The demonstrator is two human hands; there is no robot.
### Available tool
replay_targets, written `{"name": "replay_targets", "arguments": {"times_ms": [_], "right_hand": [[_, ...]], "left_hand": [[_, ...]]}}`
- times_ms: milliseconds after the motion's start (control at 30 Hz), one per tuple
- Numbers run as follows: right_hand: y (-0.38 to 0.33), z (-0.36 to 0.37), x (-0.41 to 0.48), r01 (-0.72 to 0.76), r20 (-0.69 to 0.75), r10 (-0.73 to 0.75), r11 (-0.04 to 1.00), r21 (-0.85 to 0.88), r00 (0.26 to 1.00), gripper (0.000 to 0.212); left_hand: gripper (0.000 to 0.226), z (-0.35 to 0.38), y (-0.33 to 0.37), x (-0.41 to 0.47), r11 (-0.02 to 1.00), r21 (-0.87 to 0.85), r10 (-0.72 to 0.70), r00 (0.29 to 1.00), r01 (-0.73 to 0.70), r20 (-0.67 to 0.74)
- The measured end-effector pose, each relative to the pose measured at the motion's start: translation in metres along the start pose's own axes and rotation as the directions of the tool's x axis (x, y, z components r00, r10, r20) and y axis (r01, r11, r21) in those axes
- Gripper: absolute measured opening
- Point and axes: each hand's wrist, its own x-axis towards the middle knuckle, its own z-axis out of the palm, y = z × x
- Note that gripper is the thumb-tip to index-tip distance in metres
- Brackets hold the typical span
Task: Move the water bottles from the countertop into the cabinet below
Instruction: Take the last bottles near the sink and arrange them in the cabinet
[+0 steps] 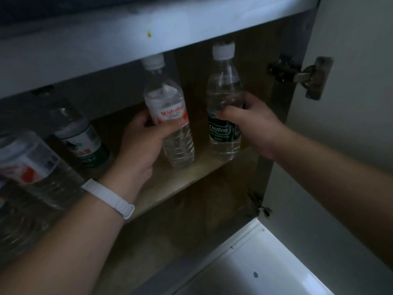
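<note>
L hand grips red-label bottle, R hand grips green-label bottle. Set both upright, bases flat on shelf nr right edge, then release.

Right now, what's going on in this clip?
A person is putting two water bottles into the open cabinet. The left hand grips the red-labelled bottle and the right hand grips the green-labelled bottle, both upright at the cabinet shelf. Whether their bases touch it is unclear. Further left, a green-and-white bottle and a blurred bottle are already inside. The cabinet door is open.
</note>
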Motion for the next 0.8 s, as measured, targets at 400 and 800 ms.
{"name": "replay_targets", "arguments": {"times_ms": [400, 800], "right_hand": [[0.026, 0.005, 0.017, 0.015, -0.015, -0.015, 0.999, -0.03, 1.0, 0.061], [0.085, 0.033, 0.006, -0.014, -0.354, -0.143, 0.915, -0.404, 0.924, 0.084]], "left_hand": [[0.043, 0.002, -0.03, 0.003, 0.994, 0.08, 0.073, 0.997, -0.072, -0.001], [0.076, 0.021, -0.064, -0.008, 0.966, 0.258, 0.036, 0.993, -0.005, -0.115]]}}
